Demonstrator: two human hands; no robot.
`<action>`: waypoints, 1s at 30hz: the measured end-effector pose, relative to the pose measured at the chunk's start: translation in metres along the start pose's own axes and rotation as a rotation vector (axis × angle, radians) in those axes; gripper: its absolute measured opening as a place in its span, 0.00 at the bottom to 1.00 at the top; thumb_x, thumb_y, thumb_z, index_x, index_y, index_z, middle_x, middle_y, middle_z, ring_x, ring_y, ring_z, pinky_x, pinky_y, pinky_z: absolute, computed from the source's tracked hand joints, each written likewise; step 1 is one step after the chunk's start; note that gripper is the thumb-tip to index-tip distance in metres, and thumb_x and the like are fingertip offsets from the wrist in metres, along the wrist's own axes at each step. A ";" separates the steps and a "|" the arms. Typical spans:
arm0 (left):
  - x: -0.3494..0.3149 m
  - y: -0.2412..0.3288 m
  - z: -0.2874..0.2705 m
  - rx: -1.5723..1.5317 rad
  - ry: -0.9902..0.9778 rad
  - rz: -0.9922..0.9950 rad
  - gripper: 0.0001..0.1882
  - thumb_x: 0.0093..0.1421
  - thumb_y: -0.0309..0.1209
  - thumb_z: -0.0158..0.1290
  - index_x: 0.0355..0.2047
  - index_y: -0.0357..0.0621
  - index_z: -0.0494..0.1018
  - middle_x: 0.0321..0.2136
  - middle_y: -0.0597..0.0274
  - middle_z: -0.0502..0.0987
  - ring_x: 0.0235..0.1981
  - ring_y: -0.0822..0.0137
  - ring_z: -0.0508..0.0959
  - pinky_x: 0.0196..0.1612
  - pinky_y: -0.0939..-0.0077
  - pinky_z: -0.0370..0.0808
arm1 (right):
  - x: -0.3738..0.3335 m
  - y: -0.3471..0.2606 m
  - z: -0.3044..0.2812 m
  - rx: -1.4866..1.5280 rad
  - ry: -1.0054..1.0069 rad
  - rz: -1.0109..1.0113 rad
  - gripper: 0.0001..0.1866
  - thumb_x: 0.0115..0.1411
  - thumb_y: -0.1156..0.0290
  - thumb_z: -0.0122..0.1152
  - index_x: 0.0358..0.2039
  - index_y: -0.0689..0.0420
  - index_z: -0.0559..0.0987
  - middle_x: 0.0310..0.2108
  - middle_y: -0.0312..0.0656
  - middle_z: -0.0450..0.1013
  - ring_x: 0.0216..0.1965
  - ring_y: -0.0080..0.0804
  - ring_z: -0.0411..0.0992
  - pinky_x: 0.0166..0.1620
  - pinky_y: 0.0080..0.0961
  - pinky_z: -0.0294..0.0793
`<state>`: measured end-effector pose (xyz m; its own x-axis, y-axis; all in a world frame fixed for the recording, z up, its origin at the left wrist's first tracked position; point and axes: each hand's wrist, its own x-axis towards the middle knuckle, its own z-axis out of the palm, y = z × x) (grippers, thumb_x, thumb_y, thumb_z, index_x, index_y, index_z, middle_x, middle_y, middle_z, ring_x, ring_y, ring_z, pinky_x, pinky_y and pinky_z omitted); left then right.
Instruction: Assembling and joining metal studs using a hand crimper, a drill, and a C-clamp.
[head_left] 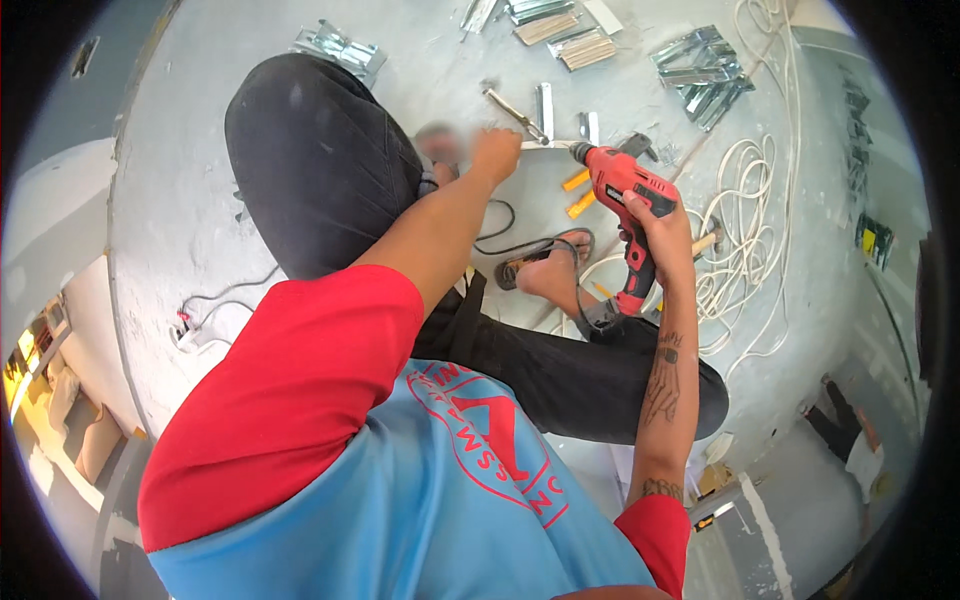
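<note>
Left hand (497, 155): curled round pale strip (558, 146). Right hand (664, 236): gripping red drill (612, 174). Work, we judge, unfinished; metal pieces (704, 76) loose.

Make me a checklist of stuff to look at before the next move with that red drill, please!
1. Right hand wrapped around the red drill: ok.
2. Left hand well away from the chuck: not ok; it's close, closed on a thin pale piece that reaches toward the chuck.
3. Gloves on: not ok; both hands are bare.
4. Toes covered: not ok; the foot is in an open sandal.
5. Black cord away from feet: not ok; it runs right by that foot.
6. Drill stopped: cannot tell from one still picture.
</note>
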<state>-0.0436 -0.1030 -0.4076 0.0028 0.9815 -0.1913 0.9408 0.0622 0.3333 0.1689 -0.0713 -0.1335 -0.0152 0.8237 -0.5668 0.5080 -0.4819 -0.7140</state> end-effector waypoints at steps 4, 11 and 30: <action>0.008 0.009 0.004 -0.251 0.025 -0.022 0.06 0.57 0.33 0.55 0.32 0.49 0.79 0.34 0.57 0.78 0.39 0.56 0.78 0.43 0.57 0.73 | 0.009 0.000 0.010 -0.100 0.007 0.001 0.28 0.51 0.61 0.71 0.48 0.62 0.73 0.30 0.43 0.76 0.24 0.25 0.75 0.26 0.23 0.75; 0.011 0.007 0.015 -0.302 -0.020 -0.039 0.09 0.56 0.34 0.57 0.37 0.48 0.79 0.37 0.53 0.75 0.44 0.52 0.74 0.45 0.56 0.73 | 0.018 0.001 0.027 -0.200 0.067 -0.044 0.28 0.51 0.59 0.70 0.47 0.63 0.73 0.27 0.44 0.78 0.22 0.28 0.76 0.26 0.24 0.75; 0.013 0.010 0.013 -0.328 -0.029 -0.090 0.08 0.56 0.31 0.55 0.35 0.46 0.80 0.38 0.53 0.75 0.45 0.51 0.74 0.47 0.54 0.72 | 0.017 -0.006 0.036 -0.313 0.021 -0.003 0.27 0.52 0.60 0.71 0.47 0.62 0.73 0.29 0.41 0.76 0.23 0.24 0.75 0.25 0.23 0.75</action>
<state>-0.0294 -0.0924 -0.4190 -0.0610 0.9642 -0.2581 0.7784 0.2078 0.5924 0.1347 -0.0650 -0.1537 -0.0009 0.8323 -0.5543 0.7488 -0.3668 -0.5521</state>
